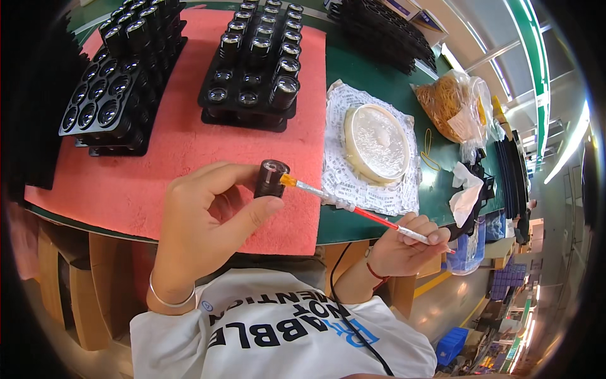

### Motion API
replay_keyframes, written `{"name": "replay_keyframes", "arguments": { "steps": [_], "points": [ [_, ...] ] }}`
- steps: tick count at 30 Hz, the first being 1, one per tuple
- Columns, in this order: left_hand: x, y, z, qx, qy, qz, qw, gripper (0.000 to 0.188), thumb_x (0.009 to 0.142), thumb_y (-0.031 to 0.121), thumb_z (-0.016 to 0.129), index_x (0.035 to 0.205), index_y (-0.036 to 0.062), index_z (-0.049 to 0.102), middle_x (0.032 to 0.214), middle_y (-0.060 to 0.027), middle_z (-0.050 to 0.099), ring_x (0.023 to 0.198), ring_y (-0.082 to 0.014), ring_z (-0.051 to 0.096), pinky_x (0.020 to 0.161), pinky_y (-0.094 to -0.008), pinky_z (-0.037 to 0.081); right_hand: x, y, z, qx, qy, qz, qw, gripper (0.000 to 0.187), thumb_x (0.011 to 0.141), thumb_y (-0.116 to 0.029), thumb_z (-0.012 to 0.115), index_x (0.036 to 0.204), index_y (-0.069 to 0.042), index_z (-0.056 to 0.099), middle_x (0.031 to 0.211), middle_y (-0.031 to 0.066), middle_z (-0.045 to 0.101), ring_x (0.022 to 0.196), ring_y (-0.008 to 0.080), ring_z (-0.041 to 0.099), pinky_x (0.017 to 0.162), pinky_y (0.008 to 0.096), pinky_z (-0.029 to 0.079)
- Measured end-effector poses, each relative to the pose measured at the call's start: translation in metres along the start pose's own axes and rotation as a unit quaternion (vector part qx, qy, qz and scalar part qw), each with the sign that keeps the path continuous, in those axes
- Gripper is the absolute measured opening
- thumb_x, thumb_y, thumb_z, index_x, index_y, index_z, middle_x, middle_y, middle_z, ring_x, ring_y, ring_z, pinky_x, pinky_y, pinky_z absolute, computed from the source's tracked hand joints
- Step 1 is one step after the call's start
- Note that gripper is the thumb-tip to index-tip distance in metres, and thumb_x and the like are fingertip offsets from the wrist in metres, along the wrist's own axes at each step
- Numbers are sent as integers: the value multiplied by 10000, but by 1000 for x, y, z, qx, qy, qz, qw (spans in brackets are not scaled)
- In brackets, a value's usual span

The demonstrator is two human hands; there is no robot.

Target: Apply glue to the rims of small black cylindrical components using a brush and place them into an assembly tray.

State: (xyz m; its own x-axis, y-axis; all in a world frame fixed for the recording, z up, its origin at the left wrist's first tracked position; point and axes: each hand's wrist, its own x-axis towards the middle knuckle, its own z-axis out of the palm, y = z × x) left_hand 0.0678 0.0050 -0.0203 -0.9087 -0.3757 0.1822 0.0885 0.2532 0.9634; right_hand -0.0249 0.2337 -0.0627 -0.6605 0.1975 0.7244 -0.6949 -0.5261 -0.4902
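Observation:
Between thumb and fingers, my left hand (211, 205) grips a small black cylinder with a round open-looking top (271, 179), held upright above the pink mat. My right hand (410, 245) pinches a thin red-and-silver brush (372, 216) near its back end. The brush's yellowish tip touches the upper right side of the cylinder. Beyond my left hand stands a black tray of lens-topped black cylinders (249, 117). Another black tray (95, 126), with similar parts, is at the far left.
A pink mat (170, 142) covers much of the green table. To the right, a round dish of clear, shiny material (351, 148) sits on printed paper (334, 177). Further right are a bag of rubber bands (445, 107), a loose band (427, 151) and crumpled tissue (466, 194).

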Motion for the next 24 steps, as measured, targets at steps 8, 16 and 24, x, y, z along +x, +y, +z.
{"name": "replay_keyframes", "arguments": {
  "steps": [8,16,24],
  "points": [
    [0,-4,-7,-88,-34,-15,995,229,708,69,679,912,-19,620,718,-27,585,512,-25,425,443,-175,322,-5,5,-1,-43,62,-56,996,253,944,-283,304,785,-106,390,546,-8,437,465,84,367,481,239,266],
    [1,0,-2,-38,5,-15,999,234,698,67,685,903,-16,609,724,-21,604,501,-24,458,430,-168,339,-1,-1,0,75,-4,-6,997,271,946,-283,307,787,-94,420,551,6,457,475,85,383,485,238,275],
    [1,0,0,-11,1,-18,1000,244,688,74,700,899,-6,610,714,-17,594,486,-22,449,424,-167,333,-2,0,-1,30,-16,-7,999,297,945,-303,298,790,-86,427,531,8,462,434,76,382,452,209,264]
  ]
}}
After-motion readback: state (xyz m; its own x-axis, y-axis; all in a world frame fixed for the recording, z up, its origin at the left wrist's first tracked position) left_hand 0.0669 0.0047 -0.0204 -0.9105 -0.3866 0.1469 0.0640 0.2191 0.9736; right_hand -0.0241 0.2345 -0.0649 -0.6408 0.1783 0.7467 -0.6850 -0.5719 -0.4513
